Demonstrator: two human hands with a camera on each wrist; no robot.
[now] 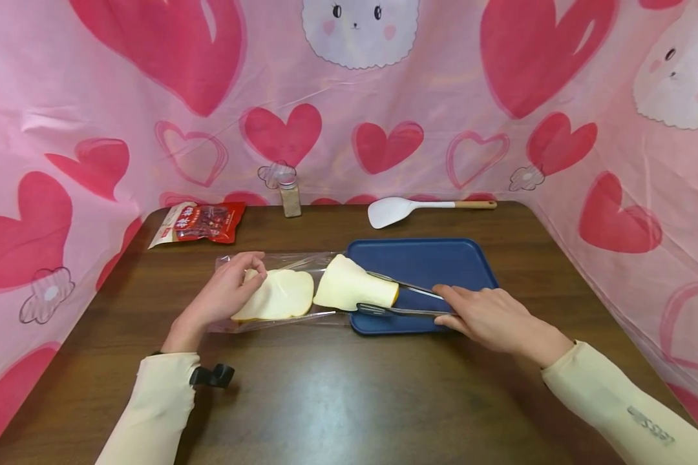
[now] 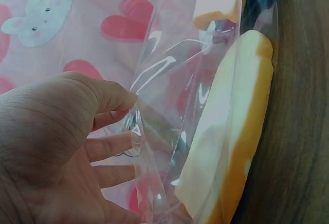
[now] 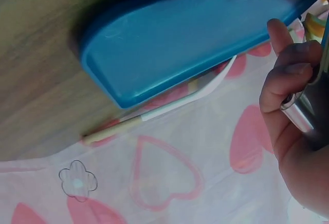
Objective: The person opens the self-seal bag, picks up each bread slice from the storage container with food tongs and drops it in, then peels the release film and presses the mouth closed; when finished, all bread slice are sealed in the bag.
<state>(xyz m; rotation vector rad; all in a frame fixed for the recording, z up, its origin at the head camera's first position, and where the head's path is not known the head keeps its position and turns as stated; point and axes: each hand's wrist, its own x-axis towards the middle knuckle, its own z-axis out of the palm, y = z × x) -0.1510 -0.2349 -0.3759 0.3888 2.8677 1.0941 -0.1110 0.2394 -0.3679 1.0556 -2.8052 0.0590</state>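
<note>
My left hand [image 1: 232, 290] pinches the edge of a clear plastic bag [image 2: 175, 95] between thumb and forefinger, the other fingers spread behind it. Inside the bag lies a slice of bread [image 1: 282, 294], pale with a golden crust. My right hand [image 1: 494, 320] holds metal tongs [image 1: 419, 312] with dark heads. Between those heads is a second slice of bread [image 1: 351, 284], curved by the squeeze, at the bag's right end and overlapping the left rim of a blue tray [image 1: 442, 258]. In the right wrist view, fingers [image 3: 288, 82] curl round the tongs' metal handle.
Along the back of the wooden table [image 1: 326, 400] stand a red-and-white food packet [image 1: 200, 223], a small glass jar [image 1: 289, 197] and a white spatula [image 1: 392, 212] with a wooden handle. A pink heart-patterned cloth [image 1: 337, 90] hangs behind and at both sides.
</note>
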